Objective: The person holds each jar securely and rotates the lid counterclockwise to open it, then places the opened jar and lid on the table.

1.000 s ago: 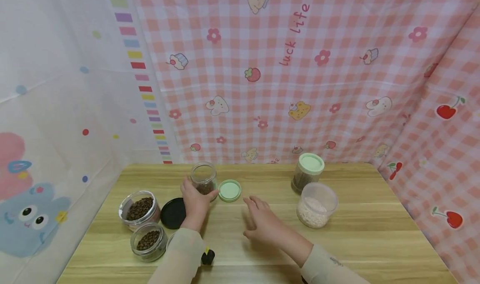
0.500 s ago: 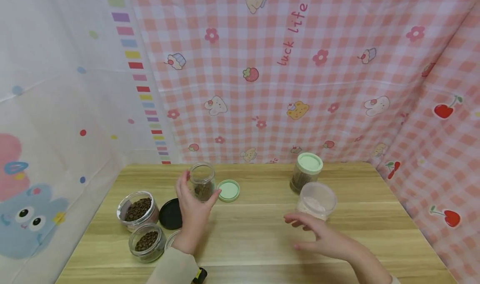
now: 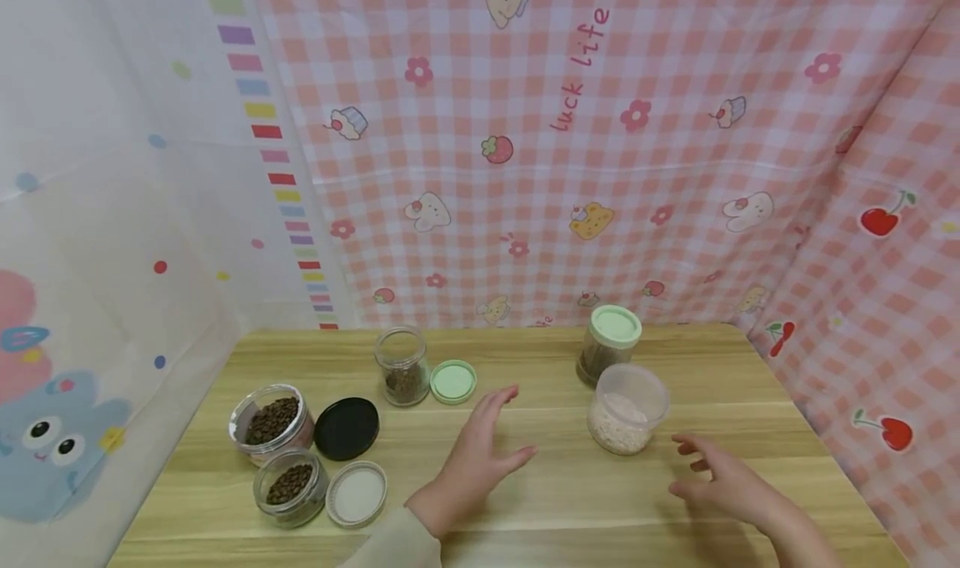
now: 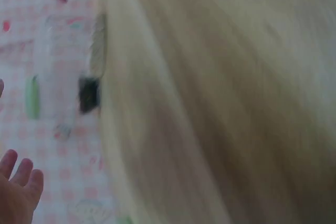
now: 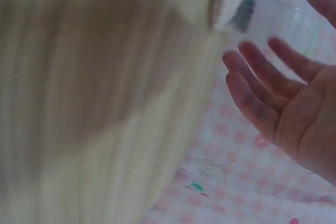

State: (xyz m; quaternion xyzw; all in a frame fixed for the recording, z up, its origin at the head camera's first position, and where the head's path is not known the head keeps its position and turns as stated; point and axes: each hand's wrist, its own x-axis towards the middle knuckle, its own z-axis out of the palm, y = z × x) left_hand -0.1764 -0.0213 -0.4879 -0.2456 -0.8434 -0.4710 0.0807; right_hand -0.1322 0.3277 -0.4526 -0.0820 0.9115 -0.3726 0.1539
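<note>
My left hand (image 3: 472,468) hovers over the middle of the table, fingers spread and holding nothing. To the right, my right hand (image 3: 723,480) is also unfolded, with its palm turned toward an uncovered plastic tub of white flakes (image 3: 622,425). That tub stands between the two hands, closer to the right one. Behind it is a jar with a green lid (image 3: 611,347), dark contents inside. In the right wrist view my right hand (image 5: 294,98) shows loosely bent, parted fingers with nothing in them. The left wrist view is blurred and catches only part of my left hand (image 4: 20,190).
On the left stand two open jars of brown beans, a larger one (image 3: 273,425) and a smaller one (image 3: 291,489). Near them lie a black lid (image 3: 347,428) and a whitish lid (image 3: 357,494). An uncapped glass jar (image 3: 402,368) sits beside a green lid (image 3: 453,381) farther back.
My left hand has let go of the glass jar and moved right, toward the middle. My right hand has travelled right, past the tub of white flakes.
</note>
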